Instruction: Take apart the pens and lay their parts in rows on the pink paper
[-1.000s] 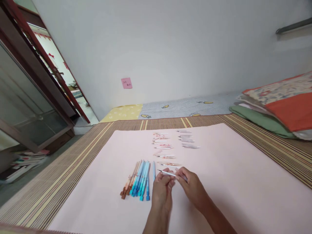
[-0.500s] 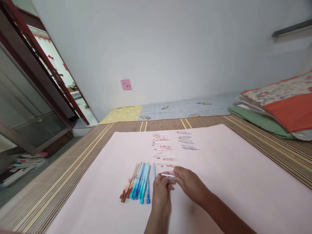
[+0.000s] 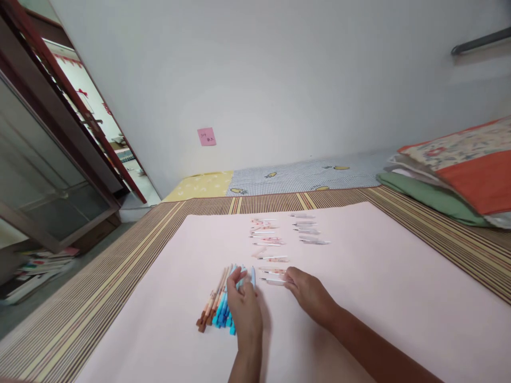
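Note:
On the pink sheet [image 3: 379,276] lies a bunch of pen barrels [image 3: 215,306], brown and peach on the left, blue on the right. My left hand [image 3: 244,306] reaches over the blue ones, its fingers curled around a blue pen [image 3: 253,274] at the bunch's right edge. My right hand [image 3: 309,292] rests on the sheet just to the right, fingertips pinched on the end of a thin white pen refill [image 3: 272,281] that lies flat. Beyond it lie several more refills [image 3: 266,234] in a column, and a column of clear pen parts [image 3: 309,231] beside them.
The sheet lies on a striped mat [image 3: 120,255] over a bed. Folded bedding and a pillow [image 3: 459,175] are at the right. A white wall with a pink note [image 3: 206,136] stands behind. A glass-door cabinet [image 3: 48,159] and stacked books [image 3: 35,266] are at the left.
The two hands held the refill together in the air; now my right hand has lowered it onto the sheet and my left hand has let go and moved left onto the blue pens.

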Demonstrator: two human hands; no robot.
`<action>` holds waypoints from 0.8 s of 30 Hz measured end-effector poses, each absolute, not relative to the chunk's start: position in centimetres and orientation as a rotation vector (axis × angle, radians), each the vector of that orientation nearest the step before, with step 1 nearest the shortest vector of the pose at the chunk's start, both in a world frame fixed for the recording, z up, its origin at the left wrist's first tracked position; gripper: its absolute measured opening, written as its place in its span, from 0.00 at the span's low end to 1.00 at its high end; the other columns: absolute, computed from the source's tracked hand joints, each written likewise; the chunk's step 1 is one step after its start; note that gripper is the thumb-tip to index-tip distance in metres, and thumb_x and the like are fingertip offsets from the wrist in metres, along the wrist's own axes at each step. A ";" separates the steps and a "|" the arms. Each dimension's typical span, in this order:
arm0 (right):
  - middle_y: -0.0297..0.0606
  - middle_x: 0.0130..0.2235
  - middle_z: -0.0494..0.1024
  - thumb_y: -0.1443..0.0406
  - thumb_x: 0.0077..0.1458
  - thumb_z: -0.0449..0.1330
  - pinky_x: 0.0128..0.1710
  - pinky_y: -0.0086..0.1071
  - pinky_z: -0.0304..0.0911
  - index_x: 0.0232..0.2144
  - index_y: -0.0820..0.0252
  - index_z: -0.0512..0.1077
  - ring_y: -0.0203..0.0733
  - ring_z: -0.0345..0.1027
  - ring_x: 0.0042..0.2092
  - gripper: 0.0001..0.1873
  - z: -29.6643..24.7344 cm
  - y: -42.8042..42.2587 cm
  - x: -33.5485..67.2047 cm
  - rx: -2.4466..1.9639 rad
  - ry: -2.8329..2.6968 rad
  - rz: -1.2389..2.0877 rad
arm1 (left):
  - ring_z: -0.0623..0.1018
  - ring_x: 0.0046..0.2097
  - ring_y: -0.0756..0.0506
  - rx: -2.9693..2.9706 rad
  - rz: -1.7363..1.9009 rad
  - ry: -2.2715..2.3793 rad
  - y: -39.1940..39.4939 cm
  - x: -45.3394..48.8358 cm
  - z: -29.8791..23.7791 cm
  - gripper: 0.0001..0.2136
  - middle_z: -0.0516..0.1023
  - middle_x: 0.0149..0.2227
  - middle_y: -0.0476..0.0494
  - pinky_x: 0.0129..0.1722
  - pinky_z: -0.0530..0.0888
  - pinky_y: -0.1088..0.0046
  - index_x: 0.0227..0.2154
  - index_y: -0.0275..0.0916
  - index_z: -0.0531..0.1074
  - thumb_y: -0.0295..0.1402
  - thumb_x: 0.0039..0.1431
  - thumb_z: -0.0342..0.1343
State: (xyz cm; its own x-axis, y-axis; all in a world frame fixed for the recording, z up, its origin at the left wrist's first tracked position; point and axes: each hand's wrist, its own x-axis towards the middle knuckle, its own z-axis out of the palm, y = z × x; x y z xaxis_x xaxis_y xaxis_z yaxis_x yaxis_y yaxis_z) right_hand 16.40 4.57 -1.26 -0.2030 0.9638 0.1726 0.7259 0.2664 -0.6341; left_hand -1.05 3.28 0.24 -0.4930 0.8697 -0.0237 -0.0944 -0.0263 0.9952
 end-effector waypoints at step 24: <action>0.35 0.38 0.71 0.64 0.66 0.49 0.35 0.31 0.64 0.33 0.55 0.66 0.38 0.70 0.35 0.09 -2.9 4.4 17.3 -1.416 -2.086 0.435 | 0.75 0.39 0.42 1.730 1.120 1.527 2.4 0.8 -1.0 0.14 0.67 0.45 0.38 0.40 0.70 0.66 0.42 0.39 0.76 0.22 0.54 0.54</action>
State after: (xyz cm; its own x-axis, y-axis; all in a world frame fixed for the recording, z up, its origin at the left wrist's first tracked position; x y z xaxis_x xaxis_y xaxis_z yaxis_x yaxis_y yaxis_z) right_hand 17.31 4.42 -2.95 -0.2727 0.9215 0.2765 0.7342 0.3850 -0.5592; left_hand 0.83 2.38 -1.02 -0.0018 0.9763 0.2165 0.4999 -0.1866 0.8457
